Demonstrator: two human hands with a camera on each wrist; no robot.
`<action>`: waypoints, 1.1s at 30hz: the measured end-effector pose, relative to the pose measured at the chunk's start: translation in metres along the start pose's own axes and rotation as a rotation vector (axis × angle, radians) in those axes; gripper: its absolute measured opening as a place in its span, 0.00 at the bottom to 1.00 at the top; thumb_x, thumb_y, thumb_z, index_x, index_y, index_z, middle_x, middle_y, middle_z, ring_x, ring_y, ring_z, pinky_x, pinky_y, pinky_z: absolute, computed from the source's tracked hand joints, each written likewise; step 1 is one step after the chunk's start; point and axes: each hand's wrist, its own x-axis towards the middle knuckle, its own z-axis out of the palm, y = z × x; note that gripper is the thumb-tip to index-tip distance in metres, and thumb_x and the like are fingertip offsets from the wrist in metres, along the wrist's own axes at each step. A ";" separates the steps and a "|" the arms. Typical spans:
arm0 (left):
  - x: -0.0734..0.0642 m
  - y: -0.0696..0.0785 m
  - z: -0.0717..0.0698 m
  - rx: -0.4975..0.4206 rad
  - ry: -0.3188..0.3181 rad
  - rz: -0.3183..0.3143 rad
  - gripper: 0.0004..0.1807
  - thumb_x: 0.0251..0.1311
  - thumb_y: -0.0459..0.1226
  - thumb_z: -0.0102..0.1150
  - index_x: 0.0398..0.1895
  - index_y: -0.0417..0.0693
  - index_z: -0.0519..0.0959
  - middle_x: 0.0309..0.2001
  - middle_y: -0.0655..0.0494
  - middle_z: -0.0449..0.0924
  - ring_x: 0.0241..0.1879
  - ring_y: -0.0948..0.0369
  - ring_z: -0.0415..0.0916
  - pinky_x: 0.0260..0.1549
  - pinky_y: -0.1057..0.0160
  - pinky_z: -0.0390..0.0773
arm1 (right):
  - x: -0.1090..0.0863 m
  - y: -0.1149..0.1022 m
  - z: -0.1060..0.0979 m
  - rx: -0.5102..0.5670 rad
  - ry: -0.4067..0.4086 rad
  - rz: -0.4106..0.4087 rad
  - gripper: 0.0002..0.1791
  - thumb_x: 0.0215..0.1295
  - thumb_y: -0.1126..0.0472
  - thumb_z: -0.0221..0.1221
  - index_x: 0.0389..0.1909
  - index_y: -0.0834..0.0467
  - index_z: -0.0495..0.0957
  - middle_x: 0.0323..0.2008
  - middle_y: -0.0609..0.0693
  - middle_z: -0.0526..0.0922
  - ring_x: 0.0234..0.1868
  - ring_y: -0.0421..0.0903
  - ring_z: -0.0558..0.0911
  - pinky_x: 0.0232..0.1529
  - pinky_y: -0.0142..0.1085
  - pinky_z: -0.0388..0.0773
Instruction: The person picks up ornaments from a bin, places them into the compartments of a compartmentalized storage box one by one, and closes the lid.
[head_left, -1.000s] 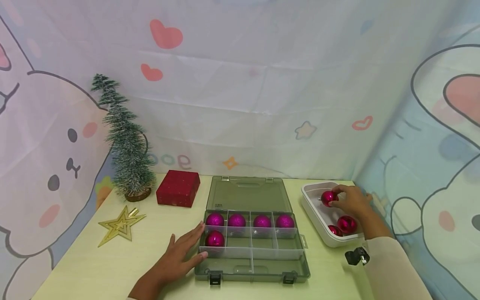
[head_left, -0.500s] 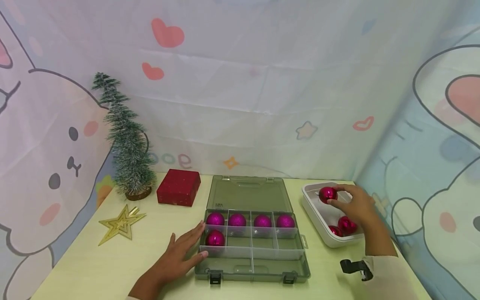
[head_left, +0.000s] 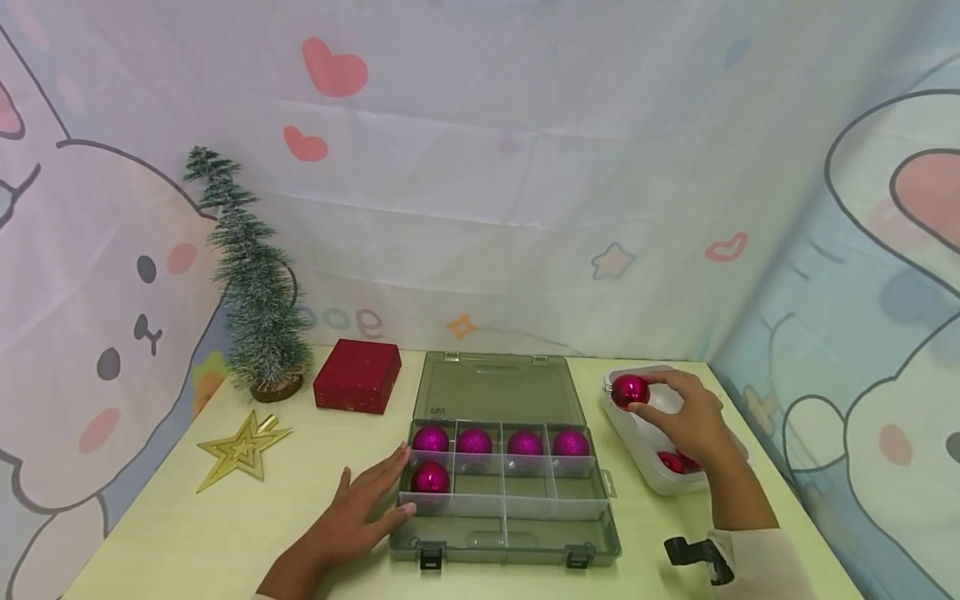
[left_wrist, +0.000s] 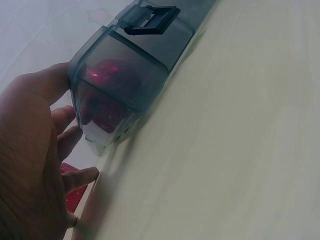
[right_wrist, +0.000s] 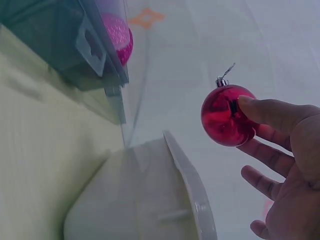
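Thumb and fingers of my right hand (head_left: 688, 414) pinch a shiny red Christmas bauble (head_left: 629, 392), held over the left rim of the white tub (head_left: 637, 442). Its silver cap and wire loop show in the right wrist view, on the bauble (right_wrist: 227, 117). Other red baubles (head_left: 671, 461) lie in the tub, partly hidden by the hand. My left hand (head_left: 348, 517) rests with extended fingers against the left side of the divided green-tinted organizer box (head_left: 562, 533). Glittery magenta baubles (head_left: 473, 440) fill its back row; one shiny bauble (head_left: 431, 477) sits in the middle row's left compartment.
The organizer's lid (head_left: 497, 387) lies folded back behind it. A dark red box (head_left: 357, 377), a small artificial Christmas tree (head_left: 258, 308) and a gold star (head_left: 243, 450) stand or lie at the left. A printed cloth (head_left: 480, 208) hangs behind the table.
My right hand has lifted the red bauble up from inside the tub and carried it left to the rim. The left hand stays in place against the organizer.
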 end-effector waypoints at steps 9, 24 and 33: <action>0.000 0.001 0.000 0.001 -0.001 -0.006 0.43 0.77 0.57 0.60 0.88 0.56 0.59 0.89 0.56 0.56 0.87 0.41 0.55 0.71 0.10 0.34 | -0.007 -0.015 0.021 0.116 0.005 -0.073 0.27 0.66 0.59 0.77 0.64 0.59 0.84 0.64 0.62 0.85 0.71 0.66 0.77 0.71 0.73 0.69; 0.000 -0.001 0.001 0.011 0.001 -0.005 0.43 0.77 0.58 0.60 0.89 0.57 0.59 0.89 0.57 0.55 0.87 0.42 0.55 0.71 0.10 0.35 | -0.019 -0.058 0.062 0.091 -0.023 -0.220 0.25 0.58 0.61 0.82 0.57 0.55 0.88 0.57 0.53 0.91 0.66 0.62 0.83 0.64 0.66 0.78; 0.000 0.002 0.000 -0.002 -0.002 -0.003 0.43 0.77 0.57 0.60 0.89 0.56 0.59 0.89 0.56 0.56 0.87 0.41 0.55 0.71 0.09 0.35 | -0.022 -0.084 0.091 0.077 -0.047 -0.281 0.25 0.57 0.59 0.83 0.56 0.49 0.90 0.54 0.47 0.93 0.61 0.54 0.85 0.64 0.63 0.72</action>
